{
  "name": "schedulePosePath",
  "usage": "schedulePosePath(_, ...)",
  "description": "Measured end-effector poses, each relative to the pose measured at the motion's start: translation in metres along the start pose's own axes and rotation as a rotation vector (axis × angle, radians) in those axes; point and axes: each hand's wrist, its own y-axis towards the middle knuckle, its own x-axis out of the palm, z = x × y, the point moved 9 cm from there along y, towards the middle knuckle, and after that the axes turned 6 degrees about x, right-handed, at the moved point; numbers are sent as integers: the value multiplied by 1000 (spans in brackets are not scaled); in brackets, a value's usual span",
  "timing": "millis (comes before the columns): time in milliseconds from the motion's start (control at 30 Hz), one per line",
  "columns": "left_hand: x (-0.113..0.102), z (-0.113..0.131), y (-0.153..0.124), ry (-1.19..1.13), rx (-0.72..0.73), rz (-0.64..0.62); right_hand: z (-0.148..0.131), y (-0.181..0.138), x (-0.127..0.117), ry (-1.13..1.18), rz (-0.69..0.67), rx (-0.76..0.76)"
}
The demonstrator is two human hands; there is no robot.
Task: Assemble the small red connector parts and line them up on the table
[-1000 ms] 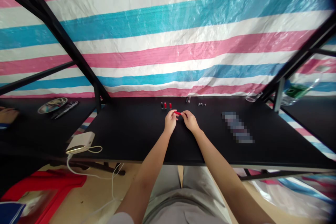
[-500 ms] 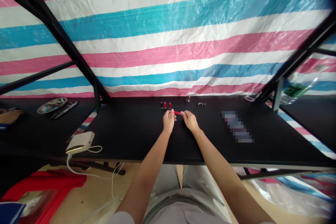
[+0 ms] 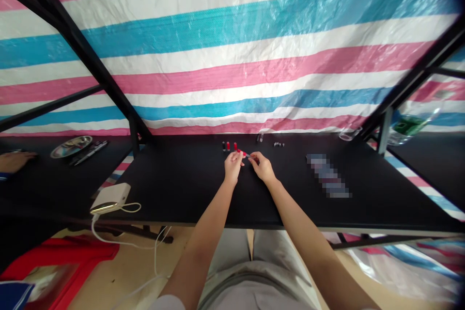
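Both my hands meet over the far middle of the black table (image 3: 181, 179). My left hand (image 3: 232, 166) and my right hand (image 3: 262, 167) pinch the two ends of a small red tube-shaped piece (image 3: 243, 154) held between them. Just beyond the fingers stand three small upright pieces (image 3: 228, 146), one black and two red. Further right lie a small clear vial (image 3: 260, 137) and a short row of tiny dark parts (image 3: 279, 144).
A white power bank (image 3: 111, 197) with a cable lies at the table's left front corner. A blurred flat object (image 3: 329, 176) lies to the right. On the neighbouring left table are a metal tray (image 3: 71, 146), pens (image 3: 90, 152) and another person's hand (image 3: 14, 161).
My hands have shifted slightly farther from me with the red piece, closer to the three upright pieces. The other person's hand on the left table moved a little.
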Motion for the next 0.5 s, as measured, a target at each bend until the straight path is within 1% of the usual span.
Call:
schedulePosePath(67,5,0,0,-26,9,-40,-1,0,1,10,-7,-13)
schedulePosePath(133,6,0,-1,-44,21,-50,-1,1,1,1,-13,-24)
schedulePosePath(233,4,-1,-1,-35,5,-15,-4,1,-2,-99,9,-48)
schedulePosePath(300,2,-2,-2,-23,-15,10,-5,2,-7,-199,63,-50)
schedulePosePath(400,0,-2,-1,-9,-29,27,-1,1,-17,-306,174,17)
schedulePosePath(500,0,-3,-1,13,-12,23,8,0,-25,-312,243,118)
